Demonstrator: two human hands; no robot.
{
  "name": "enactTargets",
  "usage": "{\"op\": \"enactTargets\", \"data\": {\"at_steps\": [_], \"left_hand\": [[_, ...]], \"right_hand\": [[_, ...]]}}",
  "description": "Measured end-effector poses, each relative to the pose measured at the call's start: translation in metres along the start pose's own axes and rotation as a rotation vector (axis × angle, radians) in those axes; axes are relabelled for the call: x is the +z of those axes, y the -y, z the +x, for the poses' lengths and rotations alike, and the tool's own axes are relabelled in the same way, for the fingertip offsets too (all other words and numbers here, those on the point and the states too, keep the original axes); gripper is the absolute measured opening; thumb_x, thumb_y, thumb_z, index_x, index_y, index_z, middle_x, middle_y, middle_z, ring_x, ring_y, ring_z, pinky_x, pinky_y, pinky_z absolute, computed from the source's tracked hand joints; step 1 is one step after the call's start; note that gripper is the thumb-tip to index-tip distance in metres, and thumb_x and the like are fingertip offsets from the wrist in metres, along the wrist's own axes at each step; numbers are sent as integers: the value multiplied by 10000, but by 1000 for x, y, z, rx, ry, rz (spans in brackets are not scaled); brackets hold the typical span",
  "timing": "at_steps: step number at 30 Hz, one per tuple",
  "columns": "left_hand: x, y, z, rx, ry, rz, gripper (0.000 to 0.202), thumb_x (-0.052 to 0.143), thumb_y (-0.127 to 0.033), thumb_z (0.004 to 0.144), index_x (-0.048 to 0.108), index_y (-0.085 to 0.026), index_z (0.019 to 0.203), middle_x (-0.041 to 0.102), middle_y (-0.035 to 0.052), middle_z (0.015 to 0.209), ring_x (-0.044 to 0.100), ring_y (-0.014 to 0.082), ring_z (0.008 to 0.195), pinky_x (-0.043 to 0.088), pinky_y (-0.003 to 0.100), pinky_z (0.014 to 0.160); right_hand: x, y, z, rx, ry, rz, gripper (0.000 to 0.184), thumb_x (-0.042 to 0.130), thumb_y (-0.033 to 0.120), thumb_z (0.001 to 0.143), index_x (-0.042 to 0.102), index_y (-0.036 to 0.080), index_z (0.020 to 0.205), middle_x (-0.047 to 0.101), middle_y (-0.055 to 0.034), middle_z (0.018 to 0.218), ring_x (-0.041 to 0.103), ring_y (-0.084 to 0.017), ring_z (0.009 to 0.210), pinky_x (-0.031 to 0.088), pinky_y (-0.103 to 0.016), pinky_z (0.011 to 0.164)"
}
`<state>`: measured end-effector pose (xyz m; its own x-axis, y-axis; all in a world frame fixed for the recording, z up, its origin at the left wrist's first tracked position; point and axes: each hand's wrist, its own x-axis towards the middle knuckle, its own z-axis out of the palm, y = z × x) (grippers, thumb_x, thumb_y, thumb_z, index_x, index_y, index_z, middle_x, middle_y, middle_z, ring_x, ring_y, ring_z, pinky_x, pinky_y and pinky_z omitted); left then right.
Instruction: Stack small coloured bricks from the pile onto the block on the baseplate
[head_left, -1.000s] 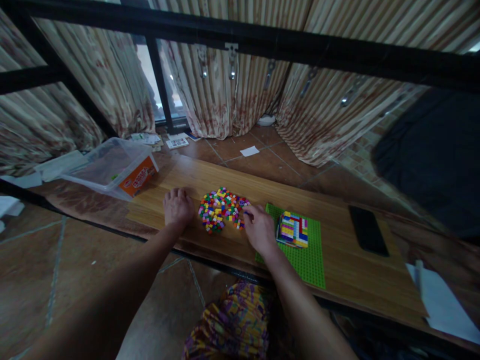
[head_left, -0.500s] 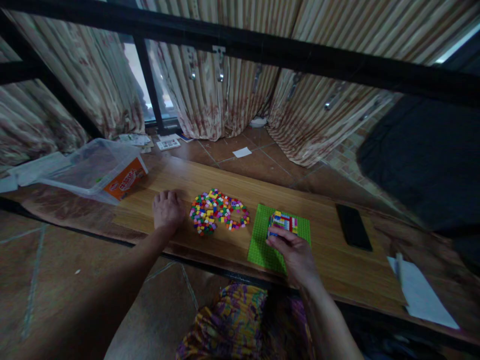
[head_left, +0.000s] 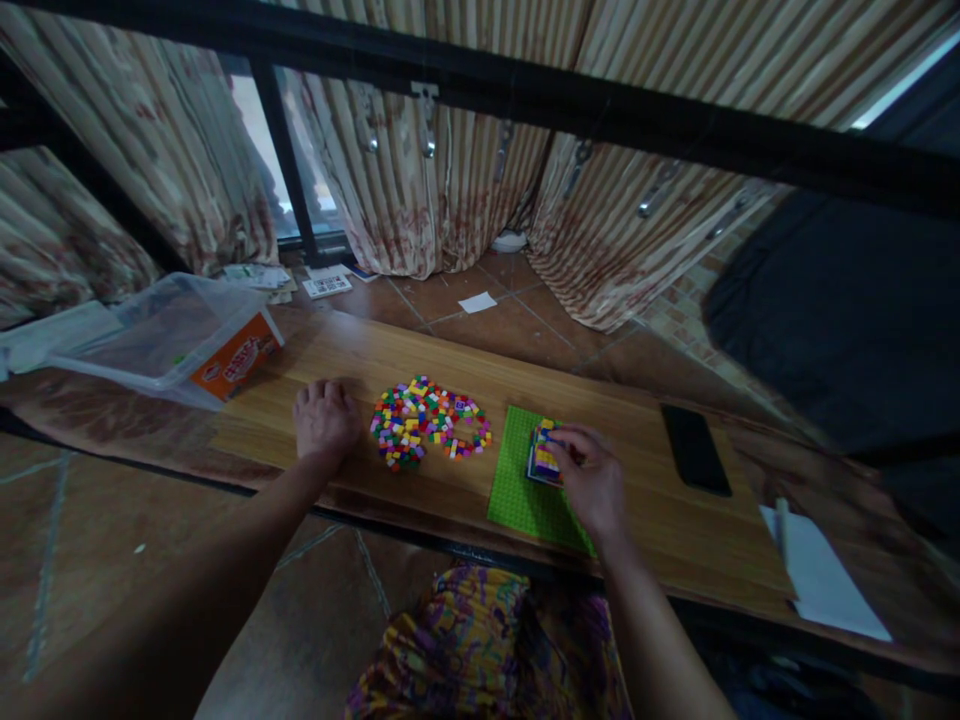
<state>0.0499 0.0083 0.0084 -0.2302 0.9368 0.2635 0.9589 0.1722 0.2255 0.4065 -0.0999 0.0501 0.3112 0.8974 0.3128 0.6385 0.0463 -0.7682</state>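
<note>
My right hand (head_left: 594, 478) is over a small structure of colourful building bricks (head_left: 541, 462) on a green baseplate (head_left: 514, 490). Its thumb and fingers pinch at the top of the structure, on what looks like a small building brick, mostly covered by the fingertips. The hand hides the structure's right side. My left hand (head_left: 325, 418) rests on the wooden tabletop with its fingers curled under, and nothing shows in it. Just right of that hand lies a spread pile of loose, multicoloured building bricks (head_left: 405, 425).
A clear plastic box (head_left: 161, 325) with an orange label stands at the left end of the table (head_left: 442, 500). Right of the baseplate lies a black phone (head_left: 695, 450). White paper (head_left: 832, 585) with a pen-like stick (head_left: 781, 530) sits at the right end.
My right hand has moved from the near left side of the brick structure to its top, now covering its right part. My left hand stays in place. The view has shifted slightly.
</note>
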Motion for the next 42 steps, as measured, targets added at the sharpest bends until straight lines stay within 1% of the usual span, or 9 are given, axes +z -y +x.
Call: {"op": "enactTargets", "data": {"at_steps": [3, 7, 16, 23, 29, 31, 35, 39, 42], "left_hand": [[0, 0, 0, -4, 0, 1, 400, 379, -290, 886, 638, -109, 1132, 606, 195, 1198, 518, 353, 1126, 425, 482, 961], [-2, -1, 0, -7, 12, 1, 391, 389, -285, 879, 637, -114, 1128, 604, 192, 1204, 520, 351, 1128, 423, 484, 964], [-2, -1, 0, 3, 13, -2, 397, 375, -280, 885, 630, -105, 1135, 605, 204, 1198, 514, 350, 1138, 410, 485, 972], [0, 1, -1, 8, 7, 2, 377, 377, -294, 891, 630, -123, 1112, 600, 198, 1197, 506, 356, 1134, 416, 491, 959], [-1, 0, -1, 2, 13, -11, 357, 389, -284, 886, 634, -135, 1098, 600, 185, 1196, 504, 344, 1145, 407, 479, 979], [-3, -2, -1, 0, 10, -6, 363, 383, -283, 886, 635, -133, 1101, 604, 184, 1195, 507, 345, 1138, 410, 477, 973], [-4, -3, -1, -1, 15, -7, 379, 376, -289, 888, 637, -126, 1109, 606, 190, 1195, 509, 350, 1132, 412, 479, 968], [-3, -2, -1, 0, 18, -10, 384, 377, -289, 886, 631, -118, 1116, 599, 201, 1206, 506, 357, 1133, 409, 489, 963], [-2, -2, -1, -3, 14, 2, 386, 370, -289, 889, 626, -118, 1122, 603, 195, 1200, 510, 355, 1128, 409, 482, 958]], "right_hand": [[6, -9, 4, -14, -34, -22, 204, 660, 422, 814, 779, 257, 832, 680, -72, 1087, 588, -247, 1049, 440, -428, 948], [10, -17, 8, -3, -39, -25, 176, 678, 405, 792, 785, 271, 833, 661, -65, 1114, 577, -244, 1054, 440, -424, 933], [8, -18, 8, 53, -58, 21, 169, 694, 410, 753, 780, 274, 804, 658, -58, 1114, 582, -251, 1072, 425, -443, 968], [4, -17, 9, 78, -66, 84, 244, 697, 456, 752, 770, 249, 859, 663, -77, 1126, 595, -253, 1065, 443, -446, 964], [5, -16, 16, 75, -75, -16, 354, 670, 504, 774, 758, 225, 973, 660, -107, 1156, 578, -264, 1116, 419, -461, 1008], [7, -17, 19, 100, -47, -39, 394, 662, 530, 770, 752, 222, 998, 665, -115, 1156, 586, -267, 1100, 438, -460, 985], [9, -19, 23, 167, 28, -33, 448, 647, 567, 767, 749, 204, 1009, 711, -112, 1076, 647, -247, 958, 496, -423, 887], [9, -20, 24, 226, 92, -2, 441, 643, 577, 768, 754, 207, 980, 760, -77, 943, 684, -223, 817, 526, -373, 789], [8, -20, 24, 259, 106, 19, 426, 656, 567, 759, 756, 208, 967, 771, -66, 896, 694, -219, 775, 531, -350, 733]]}}
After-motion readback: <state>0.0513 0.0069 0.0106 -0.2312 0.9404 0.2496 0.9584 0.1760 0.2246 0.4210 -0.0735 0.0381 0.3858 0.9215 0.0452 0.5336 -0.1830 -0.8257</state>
